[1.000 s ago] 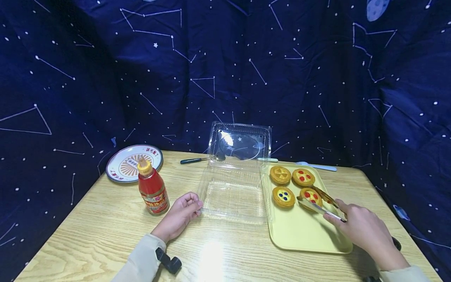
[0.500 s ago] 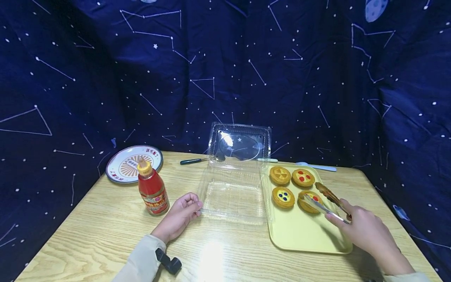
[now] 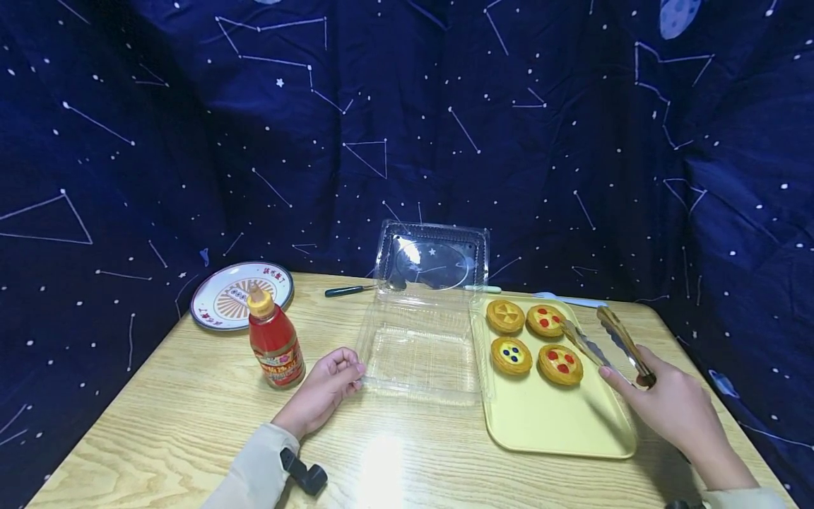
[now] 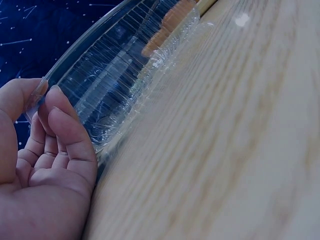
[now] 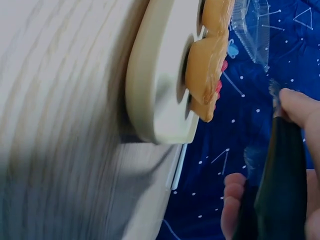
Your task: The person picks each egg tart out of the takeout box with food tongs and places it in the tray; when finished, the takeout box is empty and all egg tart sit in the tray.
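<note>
My left hand pinches the near-left rim corner of an open clear plastic clamshell container; the left wrist view shows the rim between thumb and fingers. My right hand holds metal tongs, their arms spread with nothing between them, above the right side of a yellow tray. Dark tong handles show in the right wrist view. On the tray sit two red-dotted tarts, one blue-dotted tart and one with a lattice top.
A red sauce bottle with a yellow cap stands left of my left hand. Behind it a patterned plate leans by the dark starry curtain. Near the back edge lie a dark-handled utensil and a pale blue fork.
The tongs have come off the nearer red-dotted tart, spread wider and moved up and right with my right hand. That tart stays on the tray. My left hand has not moved.
</note>
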A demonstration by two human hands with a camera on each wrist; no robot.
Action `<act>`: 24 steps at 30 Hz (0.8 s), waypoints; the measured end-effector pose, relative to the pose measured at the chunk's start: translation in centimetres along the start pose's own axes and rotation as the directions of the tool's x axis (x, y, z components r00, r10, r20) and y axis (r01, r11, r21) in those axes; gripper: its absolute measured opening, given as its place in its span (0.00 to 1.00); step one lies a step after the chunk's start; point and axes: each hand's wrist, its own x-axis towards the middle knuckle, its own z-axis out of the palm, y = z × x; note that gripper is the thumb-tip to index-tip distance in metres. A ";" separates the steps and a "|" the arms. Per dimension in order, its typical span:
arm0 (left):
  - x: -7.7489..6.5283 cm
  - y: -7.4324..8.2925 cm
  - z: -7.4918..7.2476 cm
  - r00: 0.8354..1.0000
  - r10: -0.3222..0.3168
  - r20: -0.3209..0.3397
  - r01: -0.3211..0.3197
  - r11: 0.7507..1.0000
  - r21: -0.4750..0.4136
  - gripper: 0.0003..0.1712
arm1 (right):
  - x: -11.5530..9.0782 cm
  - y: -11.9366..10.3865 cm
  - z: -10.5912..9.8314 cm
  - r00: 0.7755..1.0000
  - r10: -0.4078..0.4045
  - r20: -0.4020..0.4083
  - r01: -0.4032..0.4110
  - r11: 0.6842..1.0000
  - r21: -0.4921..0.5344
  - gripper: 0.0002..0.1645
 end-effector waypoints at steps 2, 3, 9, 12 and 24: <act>0.0 0.0 0.0 1.000 0.001 -0.004 -0.001 1.000 0.002 0.09 | 0.4 0.4 0.1 1.000 0.013 -0.008 -0.013 1.000 0.005 0.54; 0.0 0.0 0.1 1.000 0.003 -0.005 -0.003 1.000 0.004 0.09 | 0.5 0.6 0.1 1.000 0.019 -0.008 -0.019 1.000 0.010 0.54; 0.0 -0.1 -0.1 1.000 0.002 -0.004 -0.002 1.000 0.018 0.11 | 1.5 2.0 0.3 0.999 0.039 -0.014 -0.038 0.998 0.047 0.55; 0.1 -0.1 -0.1 1.000 0.002 -0.004 -0.002 1.000 0.018 0.11 | 2.0 2.6 0.4 0.998 0.062 0.003 -0.062 0.997 0.049 0.55; 0.0 -0.1 -0.2 1.000 0.000 0.004 0.000 1.000 0.015 0.10 | 3.6 5.4 1.2 0.986 0.129 0.111 -0.134 0.990 0.044 0.58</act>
